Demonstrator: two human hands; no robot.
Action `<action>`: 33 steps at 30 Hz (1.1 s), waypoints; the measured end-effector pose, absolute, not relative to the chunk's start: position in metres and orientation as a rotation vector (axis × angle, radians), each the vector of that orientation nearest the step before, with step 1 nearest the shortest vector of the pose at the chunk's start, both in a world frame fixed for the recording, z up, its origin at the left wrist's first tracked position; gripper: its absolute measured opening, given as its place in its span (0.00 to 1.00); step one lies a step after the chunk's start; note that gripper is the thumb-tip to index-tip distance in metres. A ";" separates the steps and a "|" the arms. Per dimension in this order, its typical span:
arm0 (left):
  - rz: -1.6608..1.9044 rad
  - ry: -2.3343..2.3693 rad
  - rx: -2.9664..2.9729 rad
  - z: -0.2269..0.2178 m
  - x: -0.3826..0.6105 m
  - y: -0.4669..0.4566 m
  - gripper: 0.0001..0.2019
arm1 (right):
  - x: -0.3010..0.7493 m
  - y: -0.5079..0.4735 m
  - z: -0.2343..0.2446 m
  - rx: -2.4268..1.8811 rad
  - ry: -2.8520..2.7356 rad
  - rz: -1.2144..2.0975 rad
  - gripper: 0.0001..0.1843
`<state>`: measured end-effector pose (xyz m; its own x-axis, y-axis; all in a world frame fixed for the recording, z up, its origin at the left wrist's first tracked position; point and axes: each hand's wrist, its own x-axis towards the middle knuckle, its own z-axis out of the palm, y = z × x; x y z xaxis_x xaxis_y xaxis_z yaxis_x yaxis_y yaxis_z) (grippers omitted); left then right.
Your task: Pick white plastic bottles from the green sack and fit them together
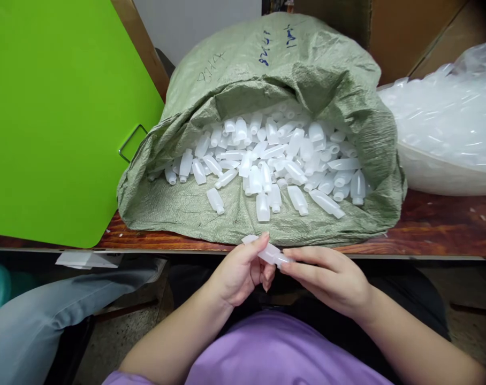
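Note:
A small translucent white plastic bottle (268,252) lies slantwise between my hands, just in front of the table edge. My left hand (243,270) is closed around its body, with the thumb on top. The fingers of my right hand (333,275) pinch its neck end, where a clear piece seems to sit; the fingers partly hide it. Beyond my hands, an open green woven sack (211,219) rests on its side on the table. Many loose bottles like this one (263,207) spill toward its mouth.
On the left stands a bright green board (58,117) with a metal handle (131,141). A clear bag of white pieces (447,123) sits at right on the wooden table (435,222). Another person's leg in jeans (54,315) is at lower left, near a teal bucket (0,286).

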<state>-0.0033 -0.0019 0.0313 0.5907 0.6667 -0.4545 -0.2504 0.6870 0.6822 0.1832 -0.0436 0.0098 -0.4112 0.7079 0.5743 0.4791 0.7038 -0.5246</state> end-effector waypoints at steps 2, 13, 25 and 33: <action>0.628 0.829 0.673 0.028 0.000 -0.004 0.27 | 0.178 -0.047 0.005 -0.961 -2.013 0.297 0.26; 0.797 0.961 0.582 0.027 0.013 -0.021 0.23 | 0.179 -0.047 0.003 -0.703 -2.169 -0.141 0.17; 0.445 0.935 0.534 0.011 0.012 -0.030 0.26 | 0.199 -0.057 -0.008 -0.451 -2.349 -0.320 0.12; 0.329 0.953 0.359 -0.005 0.015 -0.041 0.23 | 0.197 -0.077 -0.031 -0.758 -2.268 0.072 0.14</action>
<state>0.0150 -0.0411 -0.0045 0.5389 0.4247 -0.7275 -0.1145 0.8925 0.4363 0.1974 -0.0770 -0.0311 -0.5585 0.5410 0.6289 0.4999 0.8245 -0.2653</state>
